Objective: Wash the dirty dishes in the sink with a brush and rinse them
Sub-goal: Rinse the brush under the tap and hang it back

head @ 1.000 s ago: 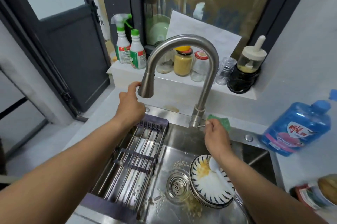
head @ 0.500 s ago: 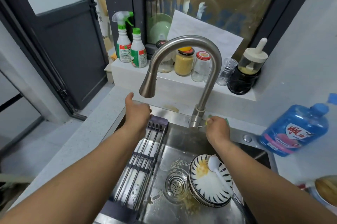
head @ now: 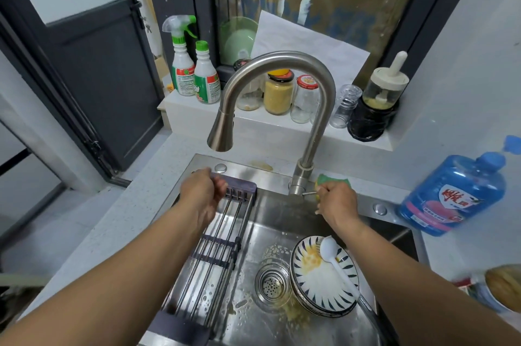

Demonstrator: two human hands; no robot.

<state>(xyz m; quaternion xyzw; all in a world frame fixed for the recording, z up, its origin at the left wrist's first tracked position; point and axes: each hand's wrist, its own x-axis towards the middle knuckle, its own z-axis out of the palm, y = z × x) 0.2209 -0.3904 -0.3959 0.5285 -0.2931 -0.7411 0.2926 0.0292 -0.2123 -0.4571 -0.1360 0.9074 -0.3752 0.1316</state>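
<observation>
A stack of striped white-and-blue plates [head: 324,286] with yellow food residue lies in the steel sink [head: 282,213], right of the drain [head: 273,285]. A white plastic spoon [head: 337,264] rests on the top plate. My left hand [head: 201,196] grips the far end of the dark drying rack [head: 217,249] that spans the sink's left side. My right hand [head: 338,203] pinches the small lever at the base of the curved steel faucet [head: 282,97]. No water runs from the spout. A green-and-yellow sponge [head: 334,180] lies just behind my right hand. I see no brush.
A blue dish-soap bottle [head: 454,193] stands on the counter at the right. Two green-capped spray bottles [head: 194,69], several jars [head: 279,92] and a dark dispenser jar [head: 375,108] line the ledge behind the faucet. A dark door [head: 93,63] is at the left.
My left hand has left the faucet spout and dropped down to the far end of the drying rack. My right hand stays at the faucet lever.
</observation>
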